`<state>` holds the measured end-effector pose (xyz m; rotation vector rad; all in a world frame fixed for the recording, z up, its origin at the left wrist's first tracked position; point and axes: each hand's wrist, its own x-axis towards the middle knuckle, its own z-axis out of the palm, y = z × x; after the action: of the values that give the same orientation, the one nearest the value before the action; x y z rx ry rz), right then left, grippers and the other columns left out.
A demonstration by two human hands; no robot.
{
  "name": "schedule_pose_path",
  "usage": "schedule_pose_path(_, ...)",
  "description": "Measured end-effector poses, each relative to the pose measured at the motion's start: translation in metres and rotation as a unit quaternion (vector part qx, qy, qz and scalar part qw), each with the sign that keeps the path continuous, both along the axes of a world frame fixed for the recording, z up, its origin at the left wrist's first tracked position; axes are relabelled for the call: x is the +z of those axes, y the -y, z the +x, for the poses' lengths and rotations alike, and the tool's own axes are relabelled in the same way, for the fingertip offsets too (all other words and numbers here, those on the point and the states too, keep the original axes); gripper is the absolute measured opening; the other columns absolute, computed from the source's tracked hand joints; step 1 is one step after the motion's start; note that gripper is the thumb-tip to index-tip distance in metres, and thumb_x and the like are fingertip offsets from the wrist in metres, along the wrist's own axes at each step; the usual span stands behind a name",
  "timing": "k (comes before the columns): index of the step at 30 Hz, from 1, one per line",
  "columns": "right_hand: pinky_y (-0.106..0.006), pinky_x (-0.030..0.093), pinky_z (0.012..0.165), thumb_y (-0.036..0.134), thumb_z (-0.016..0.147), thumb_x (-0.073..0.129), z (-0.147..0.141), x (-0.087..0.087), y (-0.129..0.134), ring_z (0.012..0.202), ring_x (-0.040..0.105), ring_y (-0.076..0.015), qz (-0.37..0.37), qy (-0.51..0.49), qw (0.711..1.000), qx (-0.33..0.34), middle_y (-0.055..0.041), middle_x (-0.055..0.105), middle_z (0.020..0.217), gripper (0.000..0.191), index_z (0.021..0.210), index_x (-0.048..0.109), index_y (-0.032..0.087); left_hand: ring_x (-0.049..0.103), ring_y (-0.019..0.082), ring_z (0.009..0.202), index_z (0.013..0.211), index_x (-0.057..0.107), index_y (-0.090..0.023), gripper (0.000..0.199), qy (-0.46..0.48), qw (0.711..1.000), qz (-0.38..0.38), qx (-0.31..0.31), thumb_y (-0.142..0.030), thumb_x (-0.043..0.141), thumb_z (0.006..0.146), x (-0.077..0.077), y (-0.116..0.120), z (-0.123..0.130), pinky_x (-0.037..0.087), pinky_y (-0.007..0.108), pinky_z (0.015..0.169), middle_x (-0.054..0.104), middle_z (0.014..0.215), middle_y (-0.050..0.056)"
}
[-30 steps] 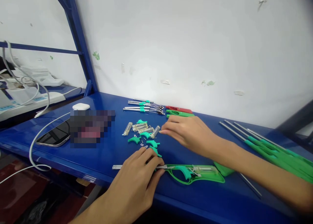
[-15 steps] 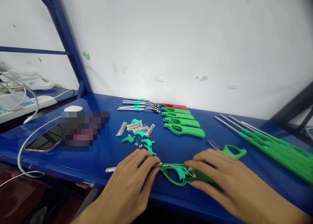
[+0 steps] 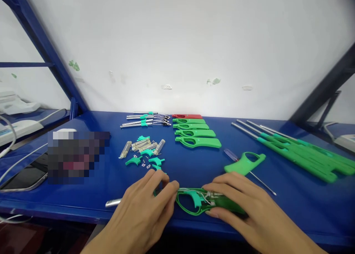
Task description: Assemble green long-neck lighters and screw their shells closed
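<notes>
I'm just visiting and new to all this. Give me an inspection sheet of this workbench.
Surface: glossy blue tabletop, parts laid across it.
Job's things: open green lighter shell with a teal trigger and wires inside; loose teal triggers, clear fuel tanks, metal-tube assemblies; one red handle and four green handles in a row.
Clutter: phone; clear-handled screwdriver under a green shell piece; a pixelated patch hides detail.
Grip: left hand on the shell's front end, metal tube showing beyond; right hand around its rear.
Cables: white cable near the phone.
Surroundings: marked white wall; blue metal frame at both sides.
</notes>
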<state>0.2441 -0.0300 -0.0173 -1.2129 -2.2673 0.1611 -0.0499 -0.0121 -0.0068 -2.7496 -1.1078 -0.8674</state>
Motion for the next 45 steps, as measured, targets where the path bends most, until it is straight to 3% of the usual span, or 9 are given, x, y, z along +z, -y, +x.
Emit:
schedule_pose_path(15, -0.035, 0.066, 0.096, 0.053, 0.107, 0.070, -0.004, 0.007, -0.001, 0.109, 0.076, -0.0245, -0.054, -0.031, 0.998, -0.010, -0.0029, 0.077, 0.121, 0.027, 0.130, 0.076, 0.039, 0.064, 0.019, 0.087, 0.122, 0.062, -0.025, 0.019, 0.054, 0.997, 0.045, 0.014, -0.013, 0.049, 0.115, 0.004, -0.003, 0.007, 0.052, 0.032, 0.074, 0.064, 0.105, 0.002)
schedule_pose_path(21, -0.032, 0.064, 0.093, 0.046, 0.109, 0.070, -0.004, 0.010, -0.004, 0.106, 0.076, -0.0221, -0.080, -0.040, 0.996, -0.016, -0.0017, 0.075, 0.120, 0.016, 0.121, 0.076, 0.038, 0.067, 0.015, 0.090, 0.121, 0.061, -0.023, 0.018, 0.083, 0.991, 0.088, 0.049, -0.010, 0.052, 0.113, 0.009, -0.011, -0.002, 0.052, 0.029, 0.082, 0.065, 0.107, 0.001)
schedule_pose_path(30, -0.036, 0.063, 0.094, 0.052, 0.114, 0.059, -0.001, 0.002, -0.004, 0.109, 0.077, -0.0215, -0.001, -0.006, 1.000, -0.026, 0.0005, 0.075, 0.122, 0.024, 0.131, 0.069, 0.040, 0.069, 0.016, 0.096, 0.120, 0.064, -0.024, 0.016, 0.092, 0.991, 0.076, 0.066, -0.012, 0.055, 0.113, 0.007, -0.018, -0.011, 0.051, 0.028, 0.089, 0.067, 0.110, -0.001)
schedule_pose_path(45, -0.032, 0.061, 0.083, 0.042, 0.118, 0.053, -0.006, 0.011, -0.003, 0.095, 0.079, -0.0176, 0.074, 0.012, 0.997, -0.019, 0.0029, 0.080, 0.112, 0.020, 0.126, 0.070, 0.034, 0.067, 0.018, 0.087, 0.114, 0.063, -0.024, 0.013, 0.057, 0.995, 0.056, 0.058, -0.016, 0.053, 0.113, 0.007, -0.016, -0.011, 0.052, 0.031, 0.077, 0.067, 0.102, 0.000)
